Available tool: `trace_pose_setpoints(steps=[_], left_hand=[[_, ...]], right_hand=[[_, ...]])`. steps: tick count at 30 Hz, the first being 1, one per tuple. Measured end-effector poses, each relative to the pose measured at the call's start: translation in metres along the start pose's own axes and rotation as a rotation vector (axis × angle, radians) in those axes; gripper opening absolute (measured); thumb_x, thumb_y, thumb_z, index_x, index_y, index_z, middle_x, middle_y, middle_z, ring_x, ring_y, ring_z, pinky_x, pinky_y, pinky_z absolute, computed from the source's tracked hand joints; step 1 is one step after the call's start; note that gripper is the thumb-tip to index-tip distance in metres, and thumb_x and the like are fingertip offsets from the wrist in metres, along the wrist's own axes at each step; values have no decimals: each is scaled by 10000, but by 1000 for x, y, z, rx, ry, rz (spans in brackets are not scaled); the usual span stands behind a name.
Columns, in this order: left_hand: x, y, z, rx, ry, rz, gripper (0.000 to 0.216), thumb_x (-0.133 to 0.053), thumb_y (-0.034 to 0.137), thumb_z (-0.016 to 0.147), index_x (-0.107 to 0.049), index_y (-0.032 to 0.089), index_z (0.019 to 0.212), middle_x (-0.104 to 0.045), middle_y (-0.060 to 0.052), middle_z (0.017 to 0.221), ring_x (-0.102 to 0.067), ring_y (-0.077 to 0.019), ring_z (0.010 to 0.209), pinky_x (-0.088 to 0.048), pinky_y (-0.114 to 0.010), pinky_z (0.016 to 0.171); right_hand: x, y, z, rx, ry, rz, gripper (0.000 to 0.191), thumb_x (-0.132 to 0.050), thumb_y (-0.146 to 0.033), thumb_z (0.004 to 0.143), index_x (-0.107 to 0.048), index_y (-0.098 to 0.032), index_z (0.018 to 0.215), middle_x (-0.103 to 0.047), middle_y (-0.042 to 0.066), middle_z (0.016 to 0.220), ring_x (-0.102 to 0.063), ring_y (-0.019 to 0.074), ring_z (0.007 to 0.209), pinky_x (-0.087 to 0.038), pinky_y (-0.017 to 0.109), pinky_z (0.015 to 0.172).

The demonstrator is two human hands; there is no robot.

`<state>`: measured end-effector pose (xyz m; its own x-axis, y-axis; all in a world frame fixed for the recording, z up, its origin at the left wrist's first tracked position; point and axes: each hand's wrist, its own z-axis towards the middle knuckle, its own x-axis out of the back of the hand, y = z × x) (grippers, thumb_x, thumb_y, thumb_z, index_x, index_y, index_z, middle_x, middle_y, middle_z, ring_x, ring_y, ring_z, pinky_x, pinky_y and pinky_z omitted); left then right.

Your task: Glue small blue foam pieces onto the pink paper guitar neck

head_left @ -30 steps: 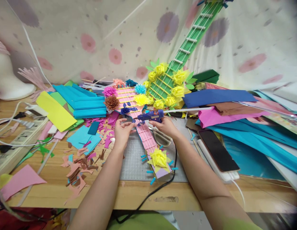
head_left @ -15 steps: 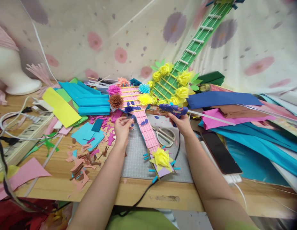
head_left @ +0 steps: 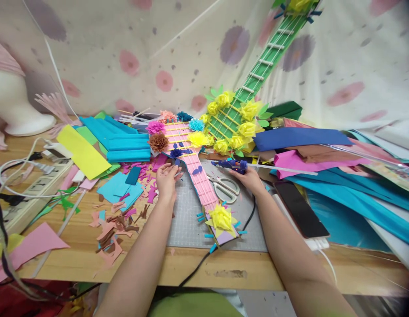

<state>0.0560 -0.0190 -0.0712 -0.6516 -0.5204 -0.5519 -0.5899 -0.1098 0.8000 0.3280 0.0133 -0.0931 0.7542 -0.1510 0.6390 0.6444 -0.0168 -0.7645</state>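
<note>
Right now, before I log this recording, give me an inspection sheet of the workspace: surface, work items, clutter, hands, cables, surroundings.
Surface: wooden table with a gray mat.
Work items: pink paper guitar lying partly over the mat; scissors beside its neck.
Clutter: paper scraps at left; phone at right.
Hands: left hand pinches what looks like a small blue piece; right hand holds a glue gun.
Cables: black cable crosses the table's front edge; power strip at left.
Surroundings: flowered curtain behind.
</note>
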Motion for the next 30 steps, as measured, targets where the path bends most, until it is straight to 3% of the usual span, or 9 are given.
trace_pose_setpoints(steps=[8, 11, 13, 17, 19, 22, 26, 30], left_hand=[[-2, 0, -2, 26, 46, -2, 467, -776, 149, 512, -454, 185, 848, -588, 69, 639, -561, -54, 476, -466, -169, 479], [-5, 3, -4, 66, 84, -36, 436, -760, 124, 536, -446, 187, 831, -569, 84, 618, -540, -37, 458, -452, -154, 475], [-6, 5, -5, 102, 103, -59, 404, -749, 113, 557, -451, 185, 821, -548, 95, 594, -518, -24, 440, -448, -146, 476], [-6, 7, -6, 164, 105, -126, 318, -711, 85, 606, -470, 178, 790, -521, 109, 560, -462, -1, 392, -450, -135, 469], [-6, 7, -7, 189, 93, -150, 266, -688, 74, 632, -479, 172, 764, -506, 111, 533, -450, 1, 381, -451, -128, 464], [-7, 7, -7, 219, 87, -174, 224, -668, 62, 657, -494, 170, 749, -494, 113, 503, -446, -1, 371, -451, -123, 460], [-7, 9, -7, 252, 92, -200, 223, -687, 71, 656, -506, 172, 740, -490, 117, 492, -444, 6, 361, -441, -111, 463], [-5, 9, -4, 268, 97, -222, 196, -679, 91, 687, -507, 171, 736, -517, 105, 518, -442, 11, 363, -436, -105, 461]], right_hand=[[12, -11, -3, 98, -45, -228, 501, -617, -600, 665, -654, -158, 898, -684, 123, 874, -622, 261, 845, -456, 346, 746], [24, -17, -14, 136, 48, -434, 471, -664, -565, 623, -604, -156, 850, -654, 134, 891, -592, 272, 882, -437, 354, 766], [33, -25, -26, 79, 86, -570, 421, -689, -534, 604, -560, -174, 782, -639, 118, 830, -581, 269, 829, -426, 343, 709], [37, -59, -46, -15, -195, -517, 321, -629, -500, 685, -487, -215, 644, -585, 19, 613, -496, 161, 547, -327, 271, 520], [23, -85, -47, 107, -308, -313, 302, -601, -494, 715, -513, -213, 648, -583, 8, 615, -479, 135, 545, -311, 252, 505], [-18, -124, -37, 247, -370, 50, 234, -606, -432, 722, -587, -200, 738, -607, 1, 705, -514, 118, 624, -368, 230, 565], [-76, -160, -18, 191, -372, 217, 115, -633, -274, 704, -612, -171, 751, -589, -22, 676, -516, 89, 624, -391, 211, 606], [-105, -172, -10, 51, -399, 326, 97, -649, -229, 698, -608, -160, 753, -540, -57, 601, -484, 62, 550, -393, 193, 574]])
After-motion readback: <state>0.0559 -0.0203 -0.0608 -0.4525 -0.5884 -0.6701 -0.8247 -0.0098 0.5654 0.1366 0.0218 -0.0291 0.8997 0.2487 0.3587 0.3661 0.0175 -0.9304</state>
